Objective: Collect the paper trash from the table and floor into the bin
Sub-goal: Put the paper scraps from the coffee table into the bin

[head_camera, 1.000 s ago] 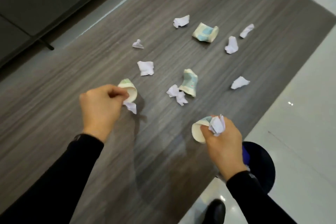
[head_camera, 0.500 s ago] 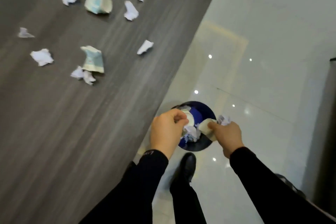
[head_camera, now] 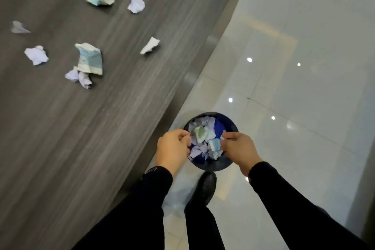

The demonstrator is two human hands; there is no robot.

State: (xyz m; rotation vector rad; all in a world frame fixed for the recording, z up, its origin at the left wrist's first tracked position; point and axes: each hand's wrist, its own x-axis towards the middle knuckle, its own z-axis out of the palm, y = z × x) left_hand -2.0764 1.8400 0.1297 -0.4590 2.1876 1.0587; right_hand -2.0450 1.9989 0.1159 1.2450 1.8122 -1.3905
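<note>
Left grip point(head_camera: 172, 148) and right grip point(head_camera: 237, 147) loosely curled, empty — over dark round bin point(head_camera: 213, 165), crumpled white-and-green paper point(head_camera: 203, 138) inside

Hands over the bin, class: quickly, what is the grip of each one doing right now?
Left hand: fingers curled above the bin, nothing visible in its grip.
Right hand: fingers curled above the bin, nothing visible in its grip.

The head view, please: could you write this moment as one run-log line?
left hand: over bin, empty | right hand: over bin, empty | bin: paper inside | table: crumpled cups and scraps left
</note>
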